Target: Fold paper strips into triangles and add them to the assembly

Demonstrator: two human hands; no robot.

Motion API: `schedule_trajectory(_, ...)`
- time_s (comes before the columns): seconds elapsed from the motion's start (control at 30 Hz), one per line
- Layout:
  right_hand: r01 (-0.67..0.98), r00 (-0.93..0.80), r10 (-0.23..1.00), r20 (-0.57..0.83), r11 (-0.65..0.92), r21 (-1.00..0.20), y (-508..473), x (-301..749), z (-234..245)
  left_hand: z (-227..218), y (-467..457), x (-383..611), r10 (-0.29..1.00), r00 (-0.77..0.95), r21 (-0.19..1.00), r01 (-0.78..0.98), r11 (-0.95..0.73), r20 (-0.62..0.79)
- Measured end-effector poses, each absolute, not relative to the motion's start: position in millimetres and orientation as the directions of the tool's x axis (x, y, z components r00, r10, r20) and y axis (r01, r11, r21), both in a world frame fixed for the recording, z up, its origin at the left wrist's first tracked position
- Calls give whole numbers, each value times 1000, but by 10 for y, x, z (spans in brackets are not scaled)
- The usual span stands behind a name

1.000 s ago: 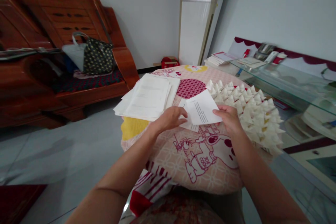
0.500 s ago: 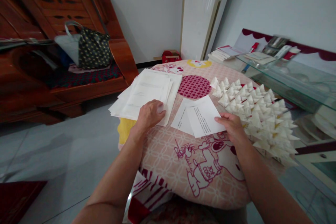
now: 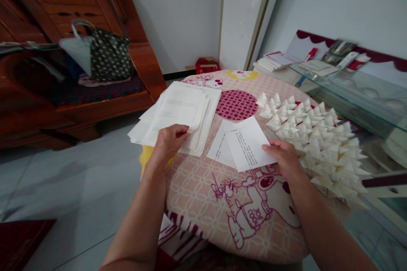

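A stack of white paper sheets (image 3: 178, 108) lies on the left part of the cloth-covered table. At its near right corner, my left hand (image 3: 170, 144) pinches the edge of the top sheet, which curls up slightly at the fingertips. My right hand (image 3: 281, 156) grips a small printed sheet (image 3: 246, 144) by its right edge, thumb on top. Under that sheet, partly covered, is another printed piece of paper (image 3: 219, 146). Just beyond my right hand stand rows of folded white paper pieces (image 3: 318, 139) with pointed tips.
A pink patterned cloth (image 3: 197, 190) covers the table. To the right is a glass shelf (image 3: 359, 93) with papers and cups on it. A wooden bench (image 3: 140, 106) carrying a dark patterned bag (image 3: 110, 57) stands at the left. A red box (image 3: 206, 65) sits on the floor behind.
My left hand has drawn back a little to the left, its fingers now pinching the top sheet's corner. My right hand still grips the printed sheet. The view has shifted slightly.
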State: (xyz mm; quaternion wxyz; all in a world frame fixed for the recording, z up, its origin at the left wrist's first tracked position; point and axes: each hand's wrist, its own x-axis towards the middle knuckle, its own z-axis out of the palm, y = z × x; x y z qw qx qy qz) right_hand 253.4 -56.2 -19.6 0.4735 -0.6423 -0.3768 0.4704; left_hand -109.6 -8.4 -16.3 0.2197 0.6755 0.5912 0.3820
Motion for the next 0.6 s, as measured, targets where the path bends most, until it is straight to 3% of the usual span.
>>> schedule_trajectory(0.2,40,283,916,-284,-307,-951,-577,2543,-178,-251,-66,-1220,981,-42,835,533,-138,189)
schedule_trajectory(0.6,29,293,927,-233,-253,-967,-561,2634,-288,-118,-77,-1275,986,43,765,625,-153,162)
